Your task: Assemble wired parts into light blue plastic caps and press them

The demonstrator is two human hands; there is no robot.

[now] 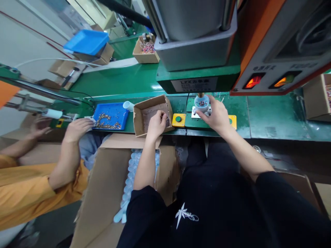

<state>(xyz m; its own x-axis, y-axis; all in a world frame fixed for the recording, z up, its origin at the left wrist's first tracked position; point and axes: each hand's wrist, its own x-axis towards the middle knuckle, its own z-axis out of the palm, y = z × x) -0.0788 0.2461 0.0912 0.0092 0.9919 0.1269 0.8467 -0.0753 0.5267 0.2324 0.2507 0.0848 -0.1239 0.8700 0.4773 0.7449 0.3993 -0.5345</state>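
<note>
My right hand [217,113] has its thumb and fingers wrapped round a light blue, cup-shaped plastic part [202,106]. Small metallic bits show inside that part. It sits over a metal plate [194,113] on the bench, right below the brass-coloured tip [201,95] of the press. My left hand [157,124] is over the right side of a small cardboard box [139,120], with its fingers pinched together. Something small and dark shows by those fingertips, too small to name.
Yellow button boxes [178,120] flank the metal plate. Left stand a pale blue cup [128,106] and a blue tray [97,115] of small brass-coloured parts. A large carton [111,186] of light blue pieces stands below. A co-worker's hand [77,130] is beside the tray. An orange control box [261,44] hangs right.
</note>
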